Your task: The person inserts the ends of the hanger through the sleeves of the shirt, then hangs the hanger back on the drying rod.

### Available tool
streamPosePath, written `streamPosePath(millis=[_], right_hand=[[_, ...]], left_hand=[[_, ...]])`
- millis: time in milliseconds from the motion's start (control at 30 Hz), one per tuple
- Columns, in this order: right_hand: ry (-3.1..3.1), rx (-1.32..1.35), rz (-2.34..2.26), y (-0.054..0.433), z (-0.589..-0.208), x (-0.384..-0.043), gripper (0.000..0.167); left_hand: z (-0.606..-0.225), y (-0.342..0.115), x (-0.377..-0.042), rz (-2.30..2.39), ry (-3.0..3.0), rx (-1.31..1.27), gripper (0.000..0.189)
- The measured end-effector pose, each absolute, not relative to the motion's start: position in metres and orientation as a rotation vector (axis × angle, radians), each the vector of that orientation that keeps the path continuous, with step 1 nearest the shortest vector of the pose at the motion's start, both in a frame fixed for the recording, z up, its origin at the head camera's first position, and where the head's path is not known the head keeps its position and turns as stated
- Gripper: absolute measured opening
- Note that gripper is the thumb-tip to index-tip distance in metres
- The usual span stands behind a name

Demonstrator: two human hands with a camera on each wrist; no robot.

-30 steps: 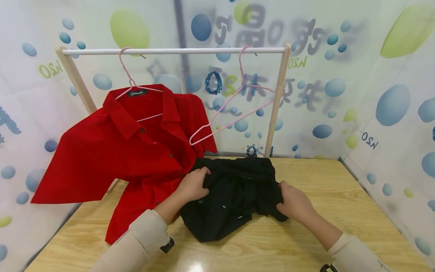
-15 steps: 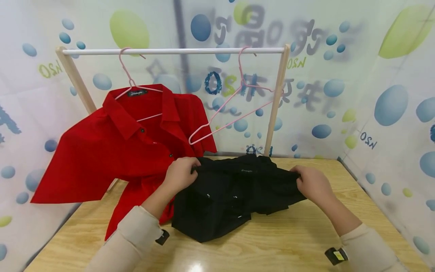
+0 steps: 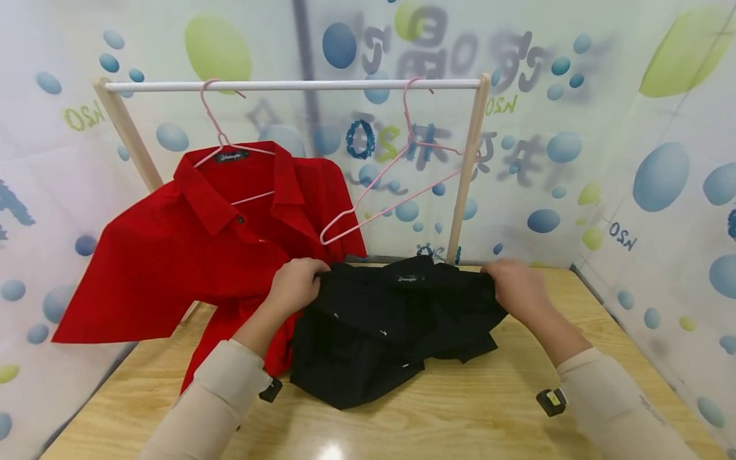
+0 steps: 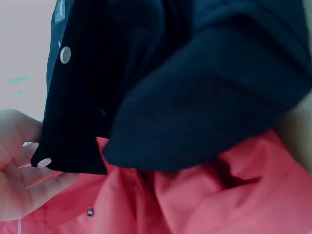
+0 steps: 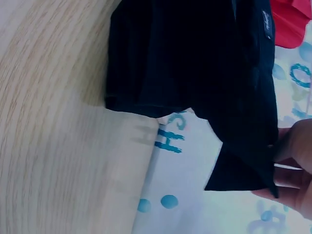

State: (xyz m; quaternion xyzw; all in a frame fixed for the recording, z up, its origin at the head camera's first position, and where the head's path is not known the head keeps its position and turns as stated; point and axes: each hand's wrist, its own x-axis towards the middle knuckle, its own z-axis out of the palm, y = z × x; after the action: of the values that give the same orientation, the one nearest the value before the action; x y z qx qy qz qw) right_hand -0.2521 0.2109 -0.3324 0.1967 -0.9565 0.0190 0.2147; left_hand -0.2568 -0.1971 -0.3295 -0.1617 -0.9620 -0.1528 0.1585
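Note:
A black shirt (image 3: 368, 326) with small pale buttons and a neck label spreads between my two hands over the table. My left hand (image 3: 296, 282) pinches its upper left edge; in the left wrist view the thumb and fingers hold a buttoned corner of the black cloth (image 4: 73, 122). At the upper right, my right hand (image 3: 517, 287), slightly blurred, grips the other edge. The right wrist view has the fingers pinching a pointed corner of the shirt (image 5: 243, 165). The lower part of the shirt droops toward the tabletop (image 3: 460, 409).
A red shirt (image 3: 230, 249) hangs on a pink hanger at the rack's left, partly behind my left hand. A bare pink hanger (image 3: 397, 160) hangs at the right from the white rail (image 3: 322, 85). A wooden post (image 3: 468, 172) supports the rail behind the black shirt.
Both hands have risen toward the rack and moved farther apart since a second ago, lifting the shirt's upper edge and spreading it. The neck label now shows more plainly.

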Motion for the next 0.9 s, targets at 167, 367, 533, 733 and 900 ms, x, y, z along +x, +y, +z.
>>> streamPosePath(millis=[167,367,533,733,900], right_hand=[[-2.791,0.608,0.025,0.207,-0.337,-0.259,0.021],[-2.894,0.724,0.074,0.206,-0.336,-0.261,0.022],[-2.965,0.830,0.115,0.204,-0.328,-0.259,0.025],[-3.028,0.960,0.174,0.196,-0.315,-0.255,0.023],[-2.973,1.026,0.258,0.185,-0.303,-0.253,0.022]], left_hand=[[-0.339,-0.201,-0.261,-0.458,-2.848,-0.537,0.021],[-0.338,-0.207,-0.262,-0.526,-2.886,-0.599,0.016],[-0.332,-0.208,-0.260,-0.603,-2.934,-0.653,0.021],[-0.326,-0.205,-0.258,-0.631,-2.988,-0.675,0.022],[-0.326,-0.204,-0.258,-0.613,-2.982,-0.715,0.020]])
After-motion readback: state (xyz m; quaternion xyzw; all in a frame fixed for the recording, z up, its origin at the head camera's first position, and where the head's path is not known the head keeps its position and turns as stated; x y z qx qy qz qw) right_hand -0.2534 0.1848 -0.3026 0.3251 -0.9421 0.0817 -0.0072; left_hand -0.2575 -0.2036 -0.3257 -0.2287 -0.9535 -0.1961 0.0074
